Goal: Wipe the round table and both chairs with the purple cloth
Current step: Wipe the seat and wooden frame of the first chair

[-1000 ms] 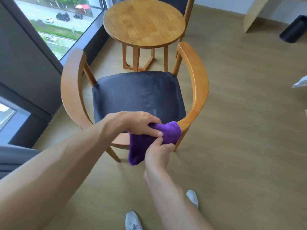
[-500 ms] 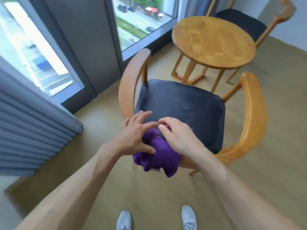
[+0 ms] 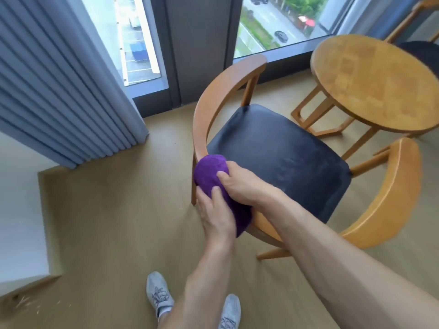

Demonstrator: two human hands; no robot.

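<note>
Two hands are holding the purple cloth against the near chair. The cloth is sitting on the curved wooden back rail, just where the rail bends toward the left arm of the chair. The left hand is gripping the cloth from the outer side, with its thumb pressing on the top. The right hand is gripping it from the seat side, with its thumb on the cloth too.

The person seems to be wiping the rail. To do this well, the cloth should be wrapping right around the rail, so the top and both sides are getting rubbed together. Sliding slowly along the curve, with both hands squeezing a little, should be working best. The seat and the other arm are probably waiting for their turn.

The cloth is looking soft, thick and fuzzy, and it is bunching into a fat lump. The rail is smooth, shiny, honey-colored wood, bending like a big hoop. The seat is a dark, flat pad with pale, dusty smears. The round table is standing beyond the chair, with a smooth top made of wood strips. The far chair is peeking out behind the table.
</note>
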